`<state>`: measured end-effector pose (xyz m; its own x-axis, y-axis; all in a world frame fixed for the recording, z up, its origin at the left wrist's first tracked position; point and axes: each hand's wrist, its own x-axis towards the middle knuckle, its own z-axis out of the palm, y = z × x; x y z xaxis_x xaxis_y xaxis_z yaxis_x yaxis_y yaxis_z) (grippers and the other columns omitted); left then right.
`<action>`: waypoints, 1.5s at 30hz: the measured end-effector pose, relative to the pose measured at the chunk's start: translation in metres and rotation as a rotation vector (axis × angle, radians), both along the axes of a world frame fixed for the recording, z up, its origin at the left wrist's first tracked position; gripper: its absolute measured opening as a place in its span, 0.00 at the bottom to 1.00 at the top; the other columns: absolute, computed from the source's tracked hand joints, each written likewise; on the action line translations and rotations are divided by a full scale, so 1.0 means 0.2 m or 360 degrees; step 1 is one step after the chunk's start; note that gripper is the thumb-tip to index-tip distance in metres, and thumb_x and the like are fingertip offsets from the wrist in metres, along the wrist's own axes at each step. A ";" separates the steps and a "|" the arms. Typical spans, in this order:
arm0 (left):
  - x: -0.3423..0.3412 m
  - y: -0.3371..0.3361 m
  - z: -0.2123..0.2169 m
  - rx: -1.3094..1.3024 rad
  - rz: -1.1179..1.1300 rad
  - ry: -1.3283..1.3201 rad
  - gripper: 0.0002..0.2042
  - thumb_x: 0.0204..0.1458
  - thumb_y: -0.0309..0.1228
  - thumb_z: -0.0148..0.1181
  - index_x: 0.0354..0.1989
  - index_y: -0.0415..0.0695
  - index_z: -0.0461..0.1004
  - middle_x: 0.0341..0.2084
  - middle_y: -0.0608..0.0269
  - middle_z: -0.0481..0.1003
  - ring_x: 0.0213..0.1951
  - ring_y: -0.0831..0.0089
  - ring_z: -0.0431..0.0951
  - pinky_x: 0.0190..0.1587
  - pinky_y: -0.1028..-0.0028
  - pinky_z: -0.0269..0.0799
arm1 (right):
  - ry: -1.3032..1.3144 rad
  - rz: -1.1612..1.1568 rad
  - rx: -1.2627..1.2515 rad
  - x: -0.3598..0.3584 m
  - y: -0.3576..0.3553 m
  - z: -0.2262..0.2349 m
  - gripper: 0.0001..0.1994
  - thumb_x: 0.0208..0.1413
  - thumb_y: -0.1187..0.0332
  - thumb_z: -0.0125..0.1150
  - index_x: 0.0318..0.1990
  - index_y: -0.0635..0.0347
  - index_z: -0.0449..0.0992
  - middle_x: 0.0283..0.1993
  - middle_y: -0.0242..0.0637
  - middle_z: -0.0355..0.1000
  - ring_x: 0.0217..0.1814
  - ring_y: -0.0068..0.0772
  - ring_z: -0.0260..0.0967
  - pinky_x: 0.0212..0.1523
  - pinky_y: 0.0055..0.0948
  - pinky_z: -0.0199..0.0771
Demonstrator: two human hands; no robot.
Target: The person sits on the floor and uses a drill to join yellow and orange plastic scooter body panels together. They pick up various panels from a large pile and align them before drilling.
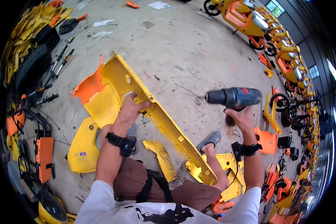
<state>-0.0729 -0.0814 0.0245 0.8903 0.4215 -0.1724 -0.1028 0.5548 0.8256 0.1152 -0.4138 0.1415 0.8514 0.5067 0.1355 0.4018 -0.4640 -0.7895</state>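
Note:
My left hand point(132, 107) grips the edge of a long yellow plastic scooter body panel point(168, 127), its thumb and fingers closed round the rim. The panel slants across my lap from upper left to lower right, hollow side up. An orange plastic piece point(91, 85) sits at its upper left end. Out to the right, my right hand point(241, 116) is wrapped round the grip of a dark blue cordless drill point(235, 97). The drill's chuck points left, apart from the panel. Whether a bit is fitted is hard to make out.
Loose yellow panels point(84, 147) lie on the floor around my feet, with a curved yellow strip point(160, 158) between them. Yellow scooters point(246, 16) line the right side. A yellow panel heap point(26, 28) and a black scooter frame point(33, 123) stand at left.

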 end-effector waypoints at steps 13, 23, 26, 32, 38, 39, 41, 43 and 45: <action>0.03 -0.01 -0.11 0.0803 0.0074 0.0325 0.21 0.43 0.17 0.67 0.47 0.32 0.68 0.39 0.57 0.77 0.40 0.72 0.77 0.45 0.74 0.73 | 0.1621 -0.0972 0.0590 -0.28 -0.26 -1.22 0.20 0.54 0.55 0.65 0.41 0.65 0.71 0.27 0.36 0.70 0.24 0.32 0.71 0.25 0.30 0.74; 0.10 -0.02 -0.12 0.1038 0.0133 0.0525 0.21 0.43 0.19 0.68 0.47 0.32 0.69 0.39 0.58 0.76 0.41 0.73 0.76 0.47 0.75 0.71 | 0.1571 -0.1418 0.0278 -0.53 -0.30 -2.03 0.19 0.53 0.53 0.63 0.32 0.65 0.77 0.26 0.39 0.73 0.21 0.31 0.71 0.26 0.31 0.73; 0.12 -0.02 -0.13 0.1005 0.0113 0.0527 0.20 0.44 0.20 0.69 0.46 0.33 0.69 0.40 0.58 0.76 0.41 0.73 0.76 0.47 0.75 0.70 | 0.1305 -0.1561 0.0068 -0.60 -0.33 -2.25 0.19 0.52 0.54 0.65 0.36 0.66 0.79 0.32 0.39 0.75 0.28 0.28 0.72 0.33 0.29 0.72; 0.10 -0.04 -0.05 0.1317 0.0072 0.0773 0.21 0.39 0.26 0.72 0.41 0.32 0.72 0.35 0.57 0.78 0.37 0.72 0.77 0.42 0.73 0.72 | 0.1701 -0.1308 0.0576 -0.70 -0.32 -2.26 0.23 0.50 0.56 0.67 0.47 0.66 0.77 0.40 0.37 0.75 0.40 0.31 0.71 0.44 0.30 0.70; 0.17 -0.16 -0.03 0.1340 -0.0117 0.0392 0.24 0.39 0.27 0.73 0.45 0.33 0.72 0.38 0.54 0.78 0.41 0.69 0.79 0.46 0.70 0.73 | 0.1695 -0.1032 0.0172 -0.40 -0.57 -1.86 0.22 0.56 0.63 0.59 0.57 0.63 0.69 0.48 0.39 0.72 0.50 0.32 0.70 0.46 0.29 0.69; 0.13 -0.16 -0.03 0.1373 -0.0137 0.0410 0.24 0.39 0.27 0.72 0.46 0.34 0.71 0.39 0.53 0.78 0.42 0.67 0.78 0.47 0.70 0.72 | 0.1636 -0.0991 0.0441 -0.29 -0.50 -1.61 0.23 0.56 0.63 0.58 0.57 0.63 0.68 0.49 0.40 0.72 0.52 0.32 0.70 0.47 0.29 0.70; 0.11 -0.22 0.04 0.1462 -0.0253 0.0386 0.26 0.40 0.27 0.71 0.49 0.35 0.70 0.40 0.50 0.78 0.44 0.64 0.78 0.49 0.68 0.71 | 0.1292 -0.0540 0.0739 -0.14 -0.35 -1.14 0.28 0.56 0.60 0.60 0.62 0.64 0.64 0.55 0.44 0.70 0.56 0.33 0.68 0.52 0.31 0.70; 0.13 -0.29 0.06 0.1537 -0.0383 0.0281 0.26 0.41 0.28 0.71 0.50 0.35 0.69 0.41 0.46 0.77 0.45 0.58 0.78 0.49 0.66 0.71 | 0.0921 -0.0033 0.0697 -0.10 -0.17 -0.58 0.31 0.55 0.62 0.61 0.64 0.65 0.60 0.59 0.46 0.67 0.60 0.36 0.66 0.58 0.33 0.66; 0.19 -0.40 0.11 0.1681 -0.0573 0.0194 0.27 0.41 0.29 0.70 0.50 0.35 0.68 0.41 0.43 0.76 0.45 0.53 0.77 0.49 0.64 0.71 | 0.0567 0.0201 0.0605 -0.16 -0.04 -0.15 0.32 0.55 0.64 0.62 0.65 0.66 0.58 0.60 0.47 0.66 0.60 0.37 0.66 0.58 0.34 0.66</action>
<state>-0.0355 -0.1623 0.0467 0.9913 0.1295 0.0249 0.0362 -0.4484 0.8931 0.0829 -0.4213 0.1115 0.8137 0.5797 0.0431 0.1123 -0.0839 -0.9901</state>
